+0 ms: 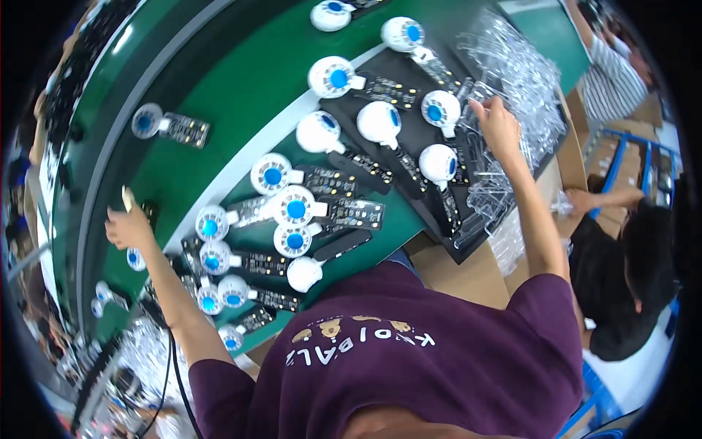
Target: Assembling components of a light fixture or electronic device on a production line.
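Head view: where is the left hand (130, 227)?

Past the white strip (248, 150) that crosses the green worktop (241, 80), out towards the left edge. Its fingers are partly curled and one points up. I cannot tell whether it grips anything.

What is nearest to it?

A round-headed unit (136, 259), just beside the hand and partly hidden.

And the right hand (501, 132)?

At the clear plastic pieces (512, 66), heaped on the right side of a black tray (458, 254). Thumb and forefinger come near each other among them; I cannot tell whether they pinch one.

Where are the other units?

Many white heads with blue centres (295, 208), joined to dark boards (355, 214), crowd the worktop's near edge. More lie on the tray's left side. One lone unit (148, 121) sits beyond the strip.

Anything by the tray?

Its near corner juts over a cardboard box (461, 279). Further right is a person in black (607, 307).
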`<state>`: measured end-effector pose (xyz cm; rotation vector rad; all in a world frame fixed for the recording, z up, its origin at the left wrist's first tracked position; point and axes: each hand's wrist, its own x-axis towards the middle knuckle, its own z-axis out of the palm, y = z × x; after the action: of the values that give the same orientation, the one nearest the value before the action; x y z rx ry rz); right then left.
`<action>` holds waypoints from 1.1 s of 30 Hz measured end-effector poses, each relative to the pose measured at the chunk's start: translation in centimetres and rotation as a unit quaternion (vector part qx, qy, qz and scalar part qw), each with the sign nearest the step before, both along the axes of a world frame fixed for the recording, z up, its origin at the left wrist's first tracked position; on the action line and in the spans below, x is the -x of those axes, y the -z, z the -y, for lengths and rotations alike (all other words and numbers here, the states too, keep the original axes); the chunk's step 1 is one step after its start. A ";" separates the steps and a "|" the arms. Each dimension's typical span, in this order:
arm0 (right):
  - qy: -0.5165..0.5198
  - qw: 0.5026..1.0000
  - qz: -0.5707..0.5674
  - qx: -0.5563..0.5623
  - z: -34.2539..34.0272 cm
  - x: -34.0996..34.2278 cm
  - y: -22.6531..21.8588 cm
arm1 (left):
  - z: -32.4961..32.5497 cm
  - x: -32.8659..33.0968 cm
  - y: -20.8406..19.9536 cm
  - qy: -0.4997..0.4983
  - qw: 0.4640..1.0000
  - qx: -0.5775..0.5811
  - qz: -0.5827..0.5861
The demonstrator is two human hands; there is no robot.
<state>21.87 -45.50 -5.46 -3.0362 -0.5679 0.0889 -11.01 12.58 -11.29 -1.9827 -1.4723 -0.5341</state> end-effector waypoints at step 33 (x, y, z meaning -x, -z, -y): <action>-0.372 0.881 -0.035 -0.289 -28.9 20.9 -7.4 | 16.7 -4.3 -11.0 0.247 0.339 0.417 0.806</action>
<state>0.99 -16.56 1.97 -2.0906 -1.4183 0.0420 -6.70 -4.11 -0.33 -2.3617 -2.2063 -3.4273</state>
